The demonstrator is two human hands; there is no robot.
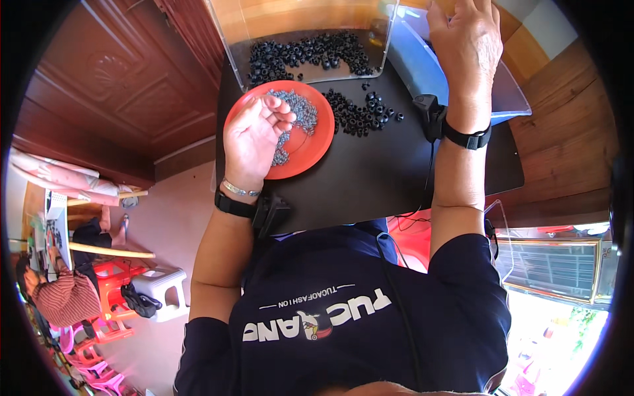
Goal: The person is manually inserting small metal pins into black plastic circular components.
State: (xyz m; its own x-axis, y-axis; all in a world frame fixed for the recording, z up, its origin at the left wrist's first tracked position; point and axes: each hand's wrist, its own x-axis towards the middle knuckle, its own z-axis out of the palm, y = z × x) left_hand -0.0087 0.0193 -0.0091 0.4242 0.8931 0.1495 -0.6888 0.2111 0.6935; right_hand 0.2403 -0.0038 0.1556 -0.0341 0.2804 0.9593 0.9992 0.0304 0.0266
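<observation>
My left hand [253,136] is turned palm up over the left part of an orange-red plate [310,156]. Its fingers curl loosely, and nothing shows in the palm. Small grey metal-looking pieces [302,112] lie in the plate, partly hidden by this hand. At the upper right, my right hand [467,41] reaches over a bluish clear plastic bin [416,59], back of the hand upward. Thumb and fingers are spread apart, with some fingertips cut off by the picture's edge. Between the plate and the bin, small black ring-like parts [360,113] lie loose on the dark table [370,178].
Behind the plate stands a clear plastic box [343,76] with many black parts [310,53] inside. A cable runs down from the right wrist's strapped device [430,117]. Red and white stools [163,290] and a seated person [66,297] are at the left.
</observation>
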